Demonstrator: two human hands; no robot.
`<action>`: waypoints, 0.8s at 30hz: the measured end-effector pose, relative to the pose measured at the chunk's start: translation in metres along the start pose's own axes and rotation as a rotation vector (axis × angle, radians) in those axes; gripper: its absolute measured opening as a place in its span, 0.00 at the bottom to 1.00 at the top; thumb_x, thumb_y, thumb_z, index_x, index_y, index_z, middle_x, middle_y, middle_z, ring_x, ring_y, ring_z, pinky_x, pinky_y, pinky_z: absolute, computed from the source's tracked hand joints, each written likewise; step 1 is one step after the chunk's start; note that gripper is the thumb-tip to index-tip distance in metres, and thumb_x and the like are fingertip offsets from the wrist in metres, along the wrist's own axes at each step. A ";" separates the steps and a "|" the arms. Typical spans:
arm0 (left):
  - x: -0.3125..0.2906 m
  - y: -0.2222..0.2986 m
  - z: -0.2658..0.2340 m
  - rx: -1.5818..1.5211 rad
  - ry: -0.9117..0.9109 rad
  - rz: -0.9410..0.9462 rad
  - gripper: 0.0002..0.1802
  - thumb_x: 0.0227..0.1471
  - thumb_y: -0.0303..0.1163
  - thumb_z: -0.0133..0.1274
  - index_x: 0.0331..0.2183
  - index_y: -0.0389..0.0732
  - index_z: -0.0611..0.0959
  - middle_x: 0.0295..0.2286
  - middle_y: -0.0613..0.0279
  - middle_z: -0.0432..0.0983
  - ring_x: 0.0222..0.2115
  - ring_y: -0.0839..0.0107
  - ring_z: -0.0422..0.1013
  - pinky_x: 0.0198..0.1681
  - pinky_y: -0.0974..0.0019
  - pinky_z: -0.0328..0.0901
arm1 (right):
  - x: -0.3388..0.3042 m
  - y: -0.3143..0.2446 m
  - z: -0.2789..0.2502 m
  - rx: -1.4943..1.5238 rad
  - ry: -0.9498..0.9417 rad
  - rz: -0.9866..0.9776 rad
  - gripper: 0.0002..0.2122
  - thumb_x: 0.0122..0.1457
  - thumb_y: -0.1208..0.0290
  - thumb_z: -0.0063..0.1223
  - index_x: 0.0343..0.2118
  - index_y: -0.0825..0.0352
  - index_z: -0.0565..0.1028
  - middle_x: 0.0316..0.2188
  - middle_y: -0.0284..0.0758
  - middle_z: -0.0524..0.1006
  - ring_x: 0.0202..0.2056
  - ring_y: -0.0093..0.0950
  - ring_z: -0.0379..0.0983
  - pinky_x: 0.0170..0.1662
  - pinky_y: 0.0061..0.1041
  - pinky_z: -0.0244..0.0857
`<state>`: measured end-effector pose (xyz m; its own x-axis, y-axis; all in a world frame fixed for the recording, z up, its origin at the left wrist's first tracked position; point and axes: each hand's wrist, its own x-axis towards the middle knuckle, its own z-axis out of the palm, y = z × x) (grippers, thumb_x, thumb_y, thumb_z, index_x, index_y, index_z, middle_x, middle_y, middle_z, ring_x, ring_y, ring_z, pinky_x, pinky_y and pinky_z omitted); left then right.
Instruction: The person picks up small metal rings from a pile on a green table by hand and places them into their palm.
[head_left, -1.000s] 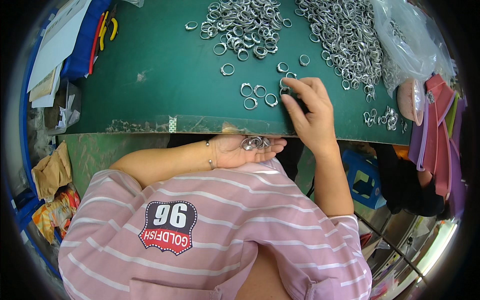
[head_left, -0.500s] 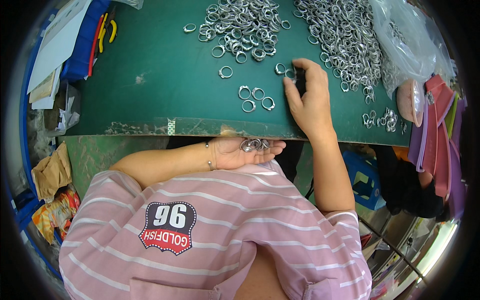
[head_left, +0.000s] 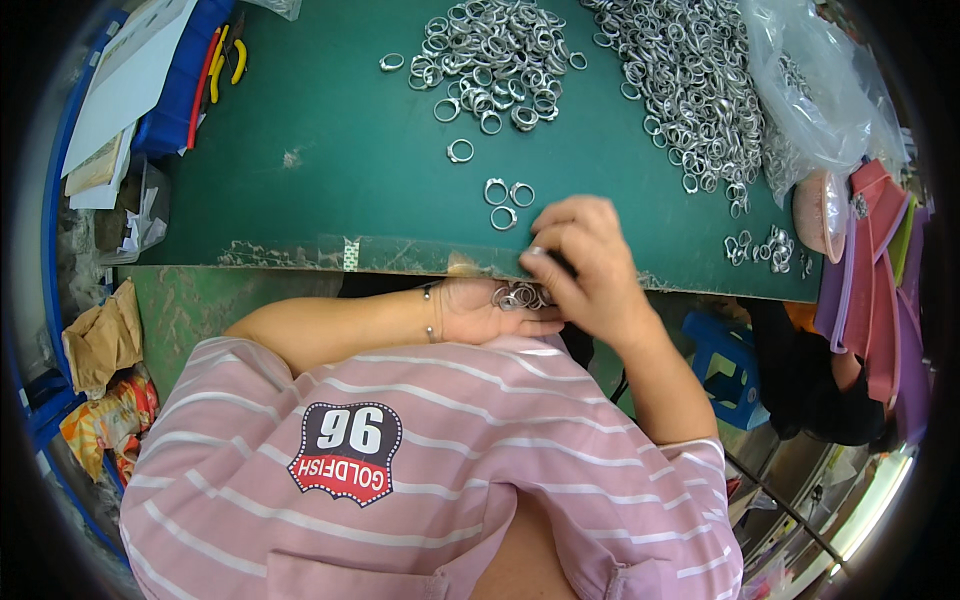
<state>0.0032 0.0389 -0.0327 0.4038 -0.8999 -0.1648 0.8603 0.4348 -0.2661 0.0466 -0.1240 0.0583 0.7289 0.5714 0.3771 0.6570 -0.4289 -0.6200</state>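
Cupping palm: the left hand [head_left: 478, 312] lies face up just outside the desk [head_left: 330, 190]'s near edge, its grip laid open, probably so the palm rings [head_left: 517, 296] settle in the hollow instead of rolling off.
Hovering hand: the right hand [head_left: 592, 265] bends across the near edge over the left fingertips, thumb and fingers drawn close together; its far side is hidden and blurred, so I cannot tell whether the grip pinches a ring.
Three loose rings: this group [head_left: 508, 196] lies flat near the near edge, apart from the heaps, which seems to make each easy to pick up singly.
Lone ring: one [head_left: 460, 160] sits between those three and the middle heap [head_left: 500, 55].
Right side: the larger heap [head_left: 695, 90] spreads beside a clear plastic bag [head_left: 815, 80]; a small cluster [head_left: 778, 250] lies toward the near right corner, perhaps parted to avoid mixing.
Left edge: coloured-handle tools [head_left: 217, 80] rest against a blue bin [head_left: 180, 120], likely kept clear of the rings.
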 end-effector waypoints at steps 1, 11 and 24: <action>0.001 0.000 -0.002 -0.042 -0.060 -0.001 0.21 0.62 0.38 0.40 0.50 0.33 0.70 0.49 0.46 0.68 0.51 0.54 0.66 0.57 0.51 0.62 | -0.003 -0.009 0.003 0.065 -0.004 0.000 0.08 0.44 0.77 0.61 0.27 0.67 0.73 0.32 0.37 0.73 0.35 0.39 0.68 0.42 0.35 0.62; -0.026 -0.008 0.049 0.453 0.472 -0.208 0.14 0.58 0.35 0.47 0.33 0.32 0.79 0.30 0.49 0.77 0.24 0.70 0.74 0.17 0.75 0.66 | -0.018 -0.003 -0.019 0.279 0.519 0.420 0.04 0.53 0.79 0.57 0.32 0.71 0.76 0.30 0.34 0.76 0.29 0.23 0.72 0.34 0.21 0.66; 0.210 0.066 0.306 0.714 0.027 0.407 0.18 0.60 0.35 0.42 0.44 0.29 0.72 0.45 0.38 0.66 0.36 0.56 0.74 0.39 0.61 0.73 | -0.011 0.021 -0.026 0.159 0.560 0.317 0.06 0.49 0.83 0.58 0.31 0.70 0.79 0.27 0.39 0.77 0.28 0.31 0.74 0.32 0.24 0.67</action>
<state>0.2400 -0.1318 0.2054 0.7273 -0.6713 -0.1429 0.6423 0.5923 0.4865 0.0575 -0.1573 0.0584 0.9003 -0.0335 0.4340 0.3894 -0.3836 -0.8374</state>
